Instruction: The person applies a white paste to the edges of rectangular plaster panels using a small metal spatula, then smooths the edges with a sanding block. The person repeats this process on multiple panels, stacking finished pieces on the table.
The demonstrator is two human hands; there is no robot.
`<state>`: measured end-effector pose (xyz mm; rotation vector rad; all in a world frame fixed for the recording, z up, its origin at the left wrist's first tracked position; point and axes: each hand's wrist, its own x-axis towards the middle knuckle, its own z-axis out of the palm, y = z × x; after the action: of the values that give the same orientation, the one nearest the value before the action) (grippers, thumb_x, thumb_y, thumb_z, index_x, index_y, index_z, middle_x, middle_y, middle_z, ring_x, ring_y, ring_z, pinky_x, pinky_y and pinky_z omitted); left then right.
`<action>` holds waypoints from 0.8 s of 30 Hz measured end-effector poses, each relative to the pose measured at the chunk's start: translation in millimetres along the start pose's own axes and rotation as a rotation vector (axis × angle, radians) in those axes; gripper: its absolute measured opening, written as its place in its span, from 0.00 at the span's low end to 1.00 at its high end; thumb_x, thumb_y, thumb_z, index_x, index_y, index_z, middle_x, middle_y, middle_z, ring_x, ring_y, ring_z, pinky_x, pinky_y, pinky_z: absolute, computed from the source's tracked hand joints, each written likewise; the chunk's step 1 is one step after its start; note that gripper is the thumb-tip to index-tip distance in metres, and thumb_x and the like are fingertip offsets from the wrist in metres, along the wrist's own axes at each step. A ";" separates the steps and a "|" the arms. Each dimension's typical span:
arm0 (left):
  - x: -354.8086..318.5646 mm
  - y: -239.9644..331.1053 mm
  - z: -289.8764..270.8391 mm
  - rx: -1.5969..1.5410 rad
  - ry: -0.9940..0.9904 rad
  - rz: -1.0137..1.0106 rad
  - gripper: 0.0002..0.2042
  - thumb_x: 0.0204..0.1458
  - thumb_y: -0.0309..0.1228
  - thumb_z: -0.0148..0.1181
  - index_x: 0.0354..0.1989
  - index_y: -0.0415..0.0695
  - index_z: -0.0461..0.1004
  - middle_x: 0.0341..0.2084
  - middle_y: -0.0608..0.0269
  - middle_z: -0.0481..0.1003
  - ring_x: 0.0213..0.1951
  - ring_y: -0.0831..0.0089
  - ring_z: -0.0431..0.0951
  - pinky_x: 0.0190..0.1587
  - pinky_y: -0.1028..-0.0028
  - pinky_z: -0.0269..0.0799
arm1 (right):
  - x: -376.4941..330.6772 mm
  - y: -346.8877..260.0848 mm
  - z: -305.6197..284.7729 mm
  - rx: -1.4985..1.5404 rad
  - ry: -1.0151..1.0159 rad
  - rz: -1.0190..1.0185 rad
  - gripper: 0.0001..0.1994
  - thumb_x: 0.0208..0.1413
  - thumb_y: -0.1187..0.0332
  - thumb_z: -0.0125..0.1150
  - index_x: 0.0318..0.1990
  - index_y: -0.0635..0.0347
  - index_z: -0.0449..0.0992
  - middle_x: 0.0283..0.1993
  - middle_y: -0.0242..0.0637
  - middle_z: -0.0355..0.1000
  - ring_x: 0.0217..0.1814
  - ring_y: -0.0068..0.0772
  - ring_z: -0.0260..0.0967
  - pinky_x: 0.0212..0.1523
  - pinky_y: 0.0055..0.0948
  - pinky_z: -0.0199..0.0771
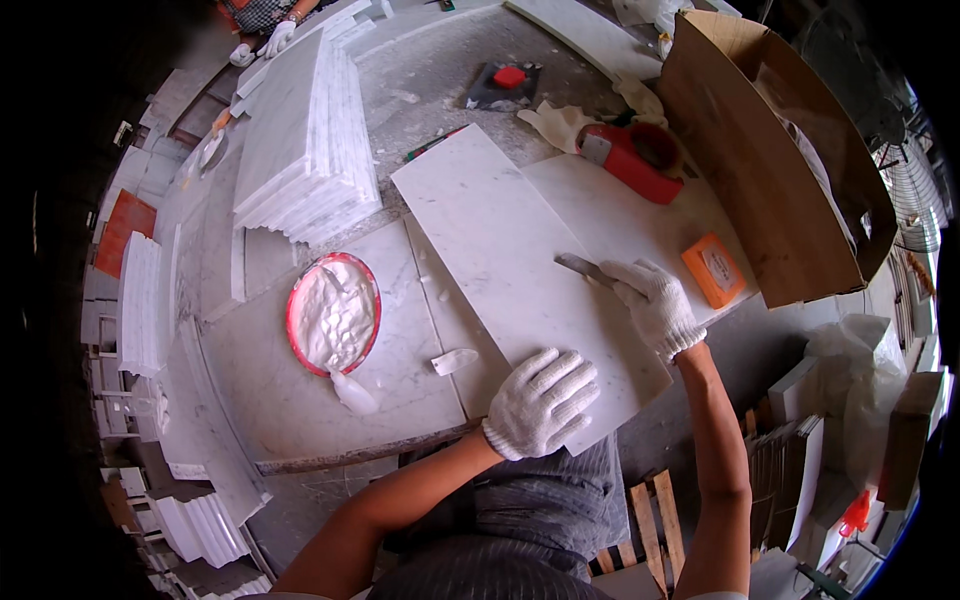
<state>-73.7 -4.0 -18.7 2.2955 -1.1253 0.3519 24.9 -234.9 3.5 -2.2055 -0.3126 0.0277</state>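
Observation:
A long white marble tile (500, 235) lies slantwise before me, its near end jutting past the bench edge. My left hand (545, 403), in a white knitted glove, rests on the tile's near left edge with fingers stretched out. In my gloved right hand (655, 305) is a scraper-like tool with a flat grey blade (578, 266), the blade over the tile's surface; the fingers are wrapped round its handle. To the left stands a red-rimmed bowl (291, 330) of white paste (335, 310). A small white spatula-like piece (455, 361) lies between bowl and tile.
Stacked marble tiles (305, 150) stand far left. At the right are a red tape dispenser (630, 160), an orange box (713, 270) and a long open cardboard box (750, 170). A red block (509, 77) sits on a dark pad at the back. Another person's gloved hand (279, 39) shows far left.

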 end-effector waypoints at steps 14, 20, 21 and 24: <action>1.7 2.5 -1.6 -0.014 0.007 -0.004 0.18 0.59 0.43 0.53 0.51 0.45 0.77 0.57 0.56 0.72 0.61 0.56 0.68 0.65 0.53 0.60 | 8.7 7.1 6.3 -0.020 -0.022 -0.150 0.14 0.56 0.76 0.56 0.49 0.59 0.80 0.40 0.44 0.76 0.44 0.45 0.73 0.48 0.34 0.72; 0.8 0.5 -1.2 -0.005 0.017 -0.002 0.18 0.59 0.44 0.52 0.50 0.47 0.78 0.56 0.57 0.72 0.62 0.57 0.68 0.65 0.53 0.60 | 10.9 1.9 -1.8 -0.032 -0.057 -0.104 0.14 0.56 0.76 0.56 0.49 0.59 0.80 0.41 0.45 0.76 0.44 0.47 0.73 0.48 0.36 0.73; 0.4 1.1 -0.5 -0.011 0.016 -0.004 0.18 0.59 0.44 0.52 0.50 0.47 0.78 0.56 0.57 0.72 0.62 0.57 0.68 0.65 0.53 0.60 | 16.6 3.3 -1.3 -0.041 -0.019 -0.109 0.14 0.56 0.76 0.56 0.49 0.59 0.80 0.41 0.45 0.76 0.44 0.47 0.73 0.48 0.36 0.73; 0.7 1.3 -0.8 -0.007 0.008 -0.001 0.19 0.60 0.45 0.52 0.51 0.46 0.77 0.57 0.57 0.72 0.62 0.57 0.68 0.66 0.53 0.60 | 29.7 4.4 5.1 -0.035 0.062 -0.124 0.14 0.56 0.77 0.56 0.49 0.60 0.80 0.40 0.46 0.75 0.43 0.47 0.72 0.47 0.37 0.73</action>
<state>-74.3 -4.6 -17.3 2.2865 -1.1202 0.3561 54.0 -226.6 -0.3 -2.2128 -0.4174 -0.1153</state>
